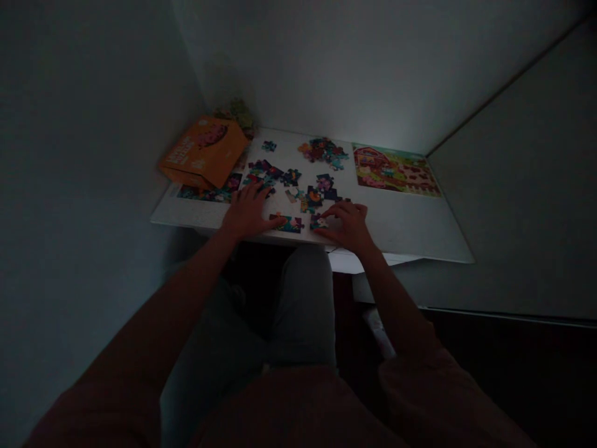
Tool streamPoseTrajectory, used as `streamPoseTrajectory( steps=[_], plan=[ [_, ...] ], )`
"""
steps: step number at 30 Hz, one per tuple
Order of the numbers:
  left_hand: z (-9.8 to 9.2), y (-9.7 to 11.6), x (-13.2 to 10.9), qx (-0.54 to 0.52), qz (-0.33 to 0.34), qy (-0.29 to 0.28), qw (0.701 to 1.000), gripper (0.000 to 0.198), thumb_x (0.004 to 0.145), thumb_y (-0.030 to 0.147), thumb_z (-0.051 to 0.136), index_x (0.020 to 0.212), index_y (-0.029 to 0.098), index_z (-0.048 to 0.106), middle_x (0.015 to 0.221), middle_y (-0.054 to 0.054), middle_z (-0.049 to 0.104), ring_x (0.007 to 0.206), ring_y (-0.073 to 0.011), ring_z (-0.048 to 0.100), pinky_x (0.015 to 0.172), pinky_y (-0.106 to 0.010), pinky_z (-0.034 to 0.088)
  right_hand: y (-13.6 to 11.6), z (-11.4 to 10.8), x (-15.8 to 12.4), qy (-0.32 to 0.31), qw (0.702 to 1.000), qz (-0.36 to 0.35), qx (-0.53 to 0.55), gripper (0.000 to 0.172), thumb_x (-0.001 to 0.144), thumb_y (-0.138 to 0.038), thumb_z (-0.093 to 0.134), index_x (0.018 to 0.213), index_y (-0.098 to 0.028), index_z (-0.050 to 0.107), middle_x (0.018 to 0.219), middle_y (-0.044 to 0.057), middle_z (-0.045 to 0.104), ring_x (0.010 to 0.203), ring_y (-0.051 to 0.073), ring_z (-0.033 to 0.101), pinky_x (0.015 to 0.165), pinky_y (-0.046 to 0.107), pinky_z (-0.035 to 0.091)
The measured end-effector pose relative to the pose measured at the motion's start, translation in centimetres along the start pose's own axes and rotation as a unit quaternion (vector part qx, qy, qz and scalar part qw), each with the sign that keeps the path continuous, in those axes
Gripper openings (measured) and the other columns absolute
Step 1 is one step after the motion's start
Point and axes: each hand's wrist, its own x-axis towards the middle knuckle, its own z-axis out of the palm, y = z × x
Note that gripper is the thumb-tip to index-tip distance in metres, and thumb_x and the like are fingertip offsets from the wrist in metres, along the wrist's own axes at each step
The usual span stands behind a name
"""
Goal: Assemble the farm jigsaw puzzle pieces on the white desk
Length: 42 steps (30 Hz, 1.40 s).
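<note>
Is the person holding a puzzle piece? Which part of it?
I can't quite tell. The right hand has its fingertips on a jigsaw piece, but it's too dark to see a grip. The left hand seems to hold nothing.

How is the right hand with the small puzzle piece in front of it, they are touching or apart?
Touching: the head view shows the right hand resting on the dark puzzle piece, with its fingers covering part of the piece.
</note>
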Motion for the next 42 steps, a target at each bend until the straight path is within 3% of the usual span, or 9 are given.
streamPoseTrajectory(
  steps=[3, 9, 22, 27, 31, 33, 37, 42],
  plan=[
    [0.0, 0.0, 0.0, -0.007, 0.003, 0.004, 1.0, 0.108, 0.113, 0.088, 0.065, 0.198, 0.023, 0.046, 0.212, -0.022, 0.04, 0.197, -0.0457, 0.036, 0.162, -0.07, 0.031, -2.0, 0.7, -1.0, -0.019, 1.0, 0.012, 0.005, 0.033, 0.108, -0.056, 0.102, 0.13, -0.034, 0.091, 0.153, 0.015, 0.089, 0.154, 0.044, 0.076, 0.141, 0.07, 0.043],
    [0.3, -0.2, 0.1, -0.006, 0.007, 0.005, 1.0, 0.114, 0.113, 0.09, 0.066, 0.198, 0.018, 0.044, 0.212, -0.025, 0.038, 0.198, -0.046, 0.034, 0.162, -0.068, 0.029, -3.5, 0.6, -0.2, -0.05, 0.998, 0.02, 0.012, 0.032, 0.11, -0.05, 0.099, 0.133, -0.031, 0.089, 0.155, 0.016, 0.089, 0.147, 0.043, 0.082, 0.144, 0.069, 0.04],
    [0.1, -0.1, -0.1, -0.011, 0.008, 0.007, 1.0, 0.109, 0.114, 0.084, 0.069, 0.198, 0.018, 0.045, 0.212, -0.025, 0.039, 0.198, -0.0463, 0.034, 0.162, -0.069, 0.029, -3.4, 0.5, -0.1, -0.057, 0.997, 0.034, 0.036, 0.036, 0.108, -0.047, 0.1, 0.14, -0.032, 0.09, 0.161, 0.015, 0.086, 0.153, 0.043, 0.079, 0.142, 0.067, 0.043],
    [0.2, -0.2, 0.0, -0.023, 0.008, 0.008, 1.0, 0.111, 0.111, 0.085, 0.071, 0.198, 0.02, 0.046, 0.212, -0.024, 0.039, 0.197, -0.0487, 0.035, 0.161, -0.072, 0.03, -3.1, 1.2, -0.1, -0.037, 0.998, 0.026, 0.034, 0.044, 0.106, -0.048, 0.103, 0.144, -0.029, 0.091, 0.16, 0.017, 0.085, 0.155, 0.045, 0.078, 0.143, 0.068, 0.043],
    [0.2, -0.2, 0.0, -0.026, 0.01, 0.009, 1.0, 0.112, 0.111, 0.084, 0.071, 0.198, 0.018, 0.046, 0.212, -0.025, 0.039, 0.197, -0.0487, 0.035, 0.161, -0.072, 0.029, -3.0, 1.3, -0.3, -0.031, 0.999, 0.015, 0.031, 0.064, 0.108, -0.05, 0.102, 0.166, -0.031, 0.085, 0.165, 0.017, 0.082, 0.145, 0.043, 0.081, 0.141, 0.068, 0.046],
    [0.1, -0.2, 0.0, -0.025, 0.008, 0.006, 1.0, 0.112, 0.111, 0.083, 0.072, 0.198, 0.017, 0.046, 0.212, -0.025, 0.039, 0.197, -0.0485, 0.035, 0.162, -0.071, 0.029, -3.0, 1.2, -0.4, -0.038, 0.999, -0.002, 0.023, 0.06, 0.113, -0.052, 0.097, 0.17, -0.035, 0.087, 0.166, 0.017, 0.081, 0.154, 0.044, 0.077, 0.141, 0.069, 0.046],
    [0.0, -0.1, 0.0, -0.024, 0.009, 0.009, 1.0, 0.112, 0.111, 0.084, 0.072, 0.197, 0.017, 0.047, 0.212, -0.025, 0.04, 0.198, -0.0474, 0.035, 0.162, -0.07, 0.028, -3.3, 0.8, -0.2, -0.064, 0.998, -0.004, -0.006, 0.038, 0.125, -0.053, 0.08, 0.158, -0.045, 0.095, 0.164, 0.015, 0.082, 0.159, 0.044, 0.076, 0.14, 0.072, 0.047],
    [0.1, -0.1, 0.0, -0.026, 0.007, 0.011, 1.0, 0.112, 0.11, 0.085, 0.069, 0.197, 0.019, 0.047, 0.211, -0.023, 0.041, 0.197, -0.0476, 0.036, 0.162, -0.07, 0.029, -3.9, 0.6, -0.1, -0.079, 0.996, 0.011, -0.045, 0.039, 0.125, -0.056, 0.078, 0.159, -0.048, 0.095, 0.167, 0.014, 0.081, 0.161, 0.045, 0.076, 0.141, 0.072, 0.049]
  ],
)
